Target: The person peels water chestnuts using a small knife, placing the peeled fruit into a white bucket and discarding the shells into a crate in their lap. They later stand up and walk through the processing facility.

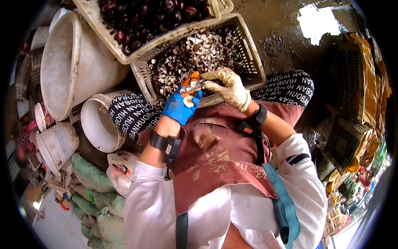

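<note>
My left hand (182, 106), in a blue glove, is closed around a metal tool with orange handles (192, 76). A pale round piece (189, 101) also sits among its fingers. Meeting it at the tool's metal part (192, 88), my right hand (228, 88) wears a cream glove, its thumb and fingers pinched together; whatever they grip is mostly hidden. Below both hands is a pale slotted plastic crate (253, 58), holding many white and dark scraps (203, 49). Overlapping its far left side, a second crate (95, 33) contains glossy dark reddish-brown rounded pieces (153, 18).
A large whitish tub (76, 62) leans on the left, with a white bucket (85, 124) beside my knee and another bucket (41, 153) farther left. Green sacks (93, 174) are piled lower left. Dark crates (346, 141) and yellow sheeting (369, 103) stand at right. The floor looks wet.
</note>
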{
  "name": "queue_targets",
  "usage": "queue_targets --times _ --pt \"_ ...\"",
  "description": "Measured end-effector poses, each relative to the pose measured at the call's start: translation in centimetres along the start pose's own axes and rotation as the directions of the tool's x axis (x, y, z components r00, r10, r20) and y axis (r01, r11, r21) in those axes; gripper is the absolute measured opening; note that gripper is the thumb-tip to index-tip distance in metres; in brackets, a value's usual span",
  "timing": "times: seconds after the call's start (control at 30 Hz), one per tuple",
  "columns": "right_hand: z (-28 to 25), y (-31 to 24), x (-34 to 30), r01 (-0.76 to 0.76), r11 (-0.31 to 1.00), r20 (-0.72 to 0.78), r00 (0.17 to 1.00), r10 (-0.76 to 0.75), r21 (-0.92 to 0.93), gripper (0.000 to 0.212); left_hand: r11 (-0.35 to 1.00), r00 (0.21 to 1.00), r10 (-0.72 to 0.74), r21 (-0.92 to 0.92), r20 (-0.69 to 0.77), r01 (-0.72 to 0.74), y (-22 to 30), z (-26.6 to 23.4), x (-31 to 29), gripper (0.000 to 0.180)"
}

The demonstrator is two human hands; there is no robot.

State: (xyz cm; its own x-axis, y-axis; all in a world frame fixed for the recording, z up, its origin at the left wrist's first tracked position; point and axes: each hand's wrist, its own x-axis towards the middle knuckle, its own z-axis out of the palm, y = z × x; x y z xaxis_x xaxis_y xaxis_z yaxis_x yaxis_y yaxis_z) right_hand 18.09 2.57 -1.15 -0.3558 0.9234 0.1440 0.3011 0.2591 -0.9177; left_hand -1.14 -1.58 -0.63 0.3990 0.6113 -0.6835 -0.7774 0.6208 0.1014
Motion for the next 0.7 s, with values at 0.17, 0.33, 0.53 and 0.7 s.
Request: queue_targets --times 0.17,0.33,0.53,0.7 --pt "-0.9 4.1 -0.2 -0.434 0.811 0.043 0.889 0.455 0.392 0.022 0.97 0.993 0.085 0.223 0.076 -0.1 0.1 0.2 0.8 0.036" --pt "0.2 1.1 0.2 -0.454 0.722 0.158 0.883 0.441 0.521 0.022 0.978 0.983 0.044 0.193 0.181 -0.079 0.4 -0.4 0.6 0.041" --pt "-0.4 0.2 0.5 -0.086 0.994 0.038 0.996 0.084 0.073 0.02 0.994 0.983 -0.018 0.111 0.18 -0.002 0.8 -0.9 1.0 0.044" --pt "-1.0 3.8 0.1 -0.421 0.85 0.075 0.905 0.42 0.316 0.02 0.94 0.991 0.089 0.321 0.1 -0.117 0.6 -0.2 0.5 0.04"
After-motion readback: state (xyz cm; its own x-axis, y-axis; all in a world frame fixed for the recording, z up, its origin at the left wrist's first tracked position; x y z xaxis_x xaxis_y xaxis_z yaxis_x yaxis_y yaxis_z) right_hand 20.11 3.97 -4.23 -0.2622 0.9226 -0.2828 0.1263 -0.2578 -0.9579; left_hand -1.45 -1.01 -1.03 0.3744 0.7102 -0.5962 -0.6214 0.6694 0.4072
